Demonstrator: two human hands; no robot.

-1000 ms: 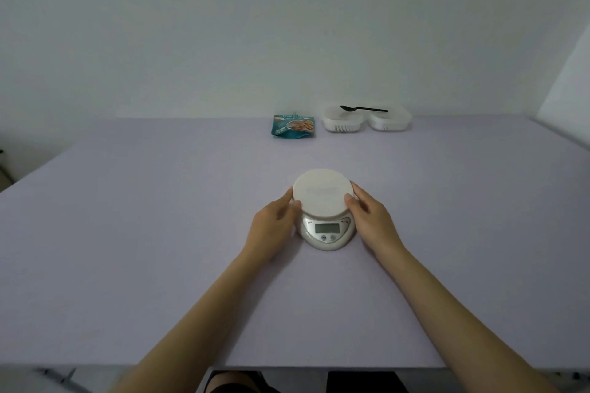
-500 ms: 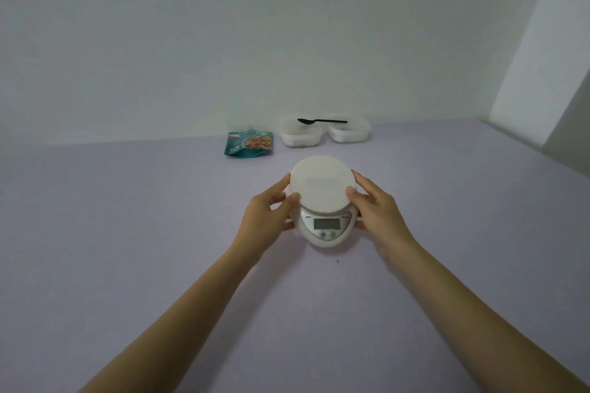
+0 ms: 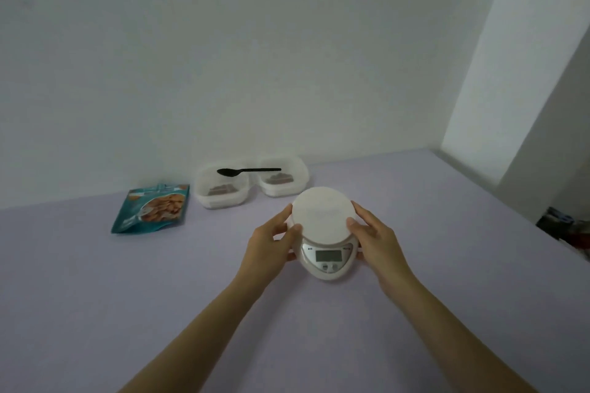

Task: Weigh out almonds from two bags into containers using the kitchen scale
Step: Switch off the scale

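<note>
Gripping the kitchen scale (image 3: 327, 260) from both sides, the left hand (image 3: 271, 244) and the right hand (image 3: 375, 241) curl their fingers around its body. Each thumb touches the edge of the round white platform (image 3: 322, 214). Beyond the hands, on the lilac table (image 3: 127, 297), stand a left container (image 3: 220, 198) and a right container (image 3: 281, 187). A black spoon (image 3: 245, 171) lies across them. Further left of the left hand lies one teal almond bag (image 3: 153, 212).

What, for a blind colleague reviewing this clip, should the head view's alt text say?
A person's left hand and right hand grip a kitchen scale by its sides on a lilac table. Behind it stand two clear containers with a black spoon laid across them; a teal almond bag lies to their left.
</note>
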